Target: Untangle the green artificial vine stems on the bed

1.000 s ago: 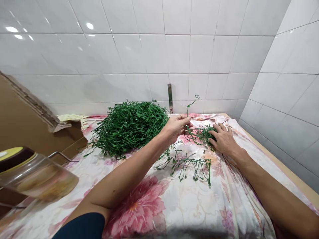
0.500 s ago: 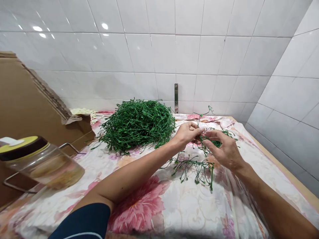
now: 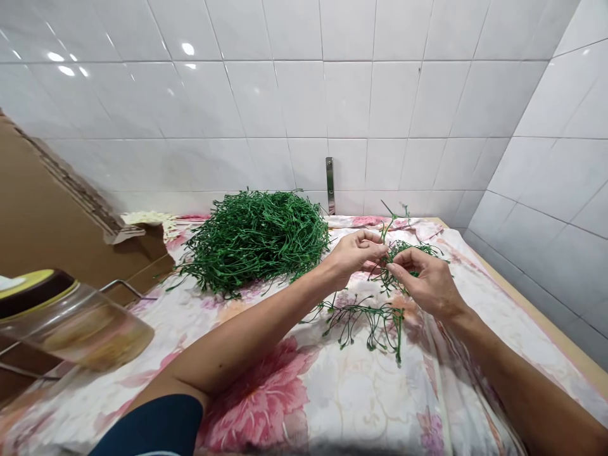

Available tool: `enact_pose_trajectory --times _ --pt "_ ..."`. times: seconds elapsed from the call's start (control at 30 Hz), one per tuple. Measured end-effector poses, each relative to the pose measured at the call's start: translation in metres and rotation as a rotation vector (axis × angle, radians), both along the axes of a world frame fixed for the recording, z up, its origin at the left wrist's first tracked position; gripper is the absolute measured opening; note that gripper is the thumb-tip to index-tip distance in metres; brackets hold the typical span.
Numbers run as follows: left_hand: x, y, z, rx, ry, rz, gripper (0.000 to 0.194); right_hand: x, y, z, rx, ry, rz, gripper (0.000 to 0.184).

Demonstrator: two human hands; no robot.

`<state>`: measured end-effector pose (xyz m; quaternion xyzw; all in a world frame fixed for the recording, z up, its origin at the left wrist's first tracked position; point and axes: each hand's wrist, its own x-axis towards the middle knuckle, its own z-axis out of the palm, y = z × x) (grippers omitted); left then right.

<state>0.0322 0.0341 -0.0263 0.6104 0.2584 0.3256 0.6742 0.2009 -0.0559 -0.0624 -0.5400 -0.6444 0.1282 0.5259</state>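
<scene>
Between finger and thumb, my left hand (image 3: 356, 256) pinches thin green plastic plant stems (image 3: 384, 231) whose tips rise above the fingers. My right hand (image 3: 427, 278) is closed in a pinch on the lower part of the same stems, right beside the left fingertips. Where the two hands meet, the fingers partly hide the stems. Just below them, a loose row of green stems (image 3: 365, 313) with small knobbed ends lies on the floral cloth (image 3: 351, 392). Behind my right hand, more green stems (image 3: 418, 248) lie partly covered. A large heap of green stems (image 3: 261, 240) sits to the left.
At the left, a clear jar (image 3: 90, 326) with a yellow and dark lid and wire handles lies tilted by a cardboard box (image 3: 52, 196). Pale pieces (image 3: 152, 218) lie behind the box. White tiled walls (image 3: 304, 95) bound the back and right; a metal strip (image 3: 330, 187) is at the back.
The view has shifted slightly, moving the scene left. My right fingertips have closed in on the stems near my left hand, and the stem tips above the fingers have changed angle.
</scene>
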Motion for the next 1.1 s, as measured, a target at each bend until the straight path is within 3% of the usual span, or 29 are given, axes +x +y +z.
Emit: enact_pose_trajectory --times 0.3,0.53,0.73,0.87,1.1 --pt "-0.006 -0.002 0.007 0.177 -0.001 -0.095 0.038 0.001 0.0 0.005 -0.1 0.208 0.106 0.032" --pt "-0.006 -0.001 0.01 0.212 0.037 -0.139 0.029 0.003 0.001 0.001 -0.055 0.155 0.092 0.031" --pt "-0.005 -0.004 0.011 0.299 0.07 -0.062 0.025 0.0 -0.003 0.008 0.005 0.078 0.05 0.029" --pt "-0.007 -0.004 0.013 0.301 0.095 -0.087 0.026 0.001 -0.006 0.013 0.025 0.067 0.043 0.027" --pt "-0.011 0.001 0.013 0.202 0.05 -0.25 0.032 0.006 -0.003 0.013 -0.028 0.213 0.138 0.029"
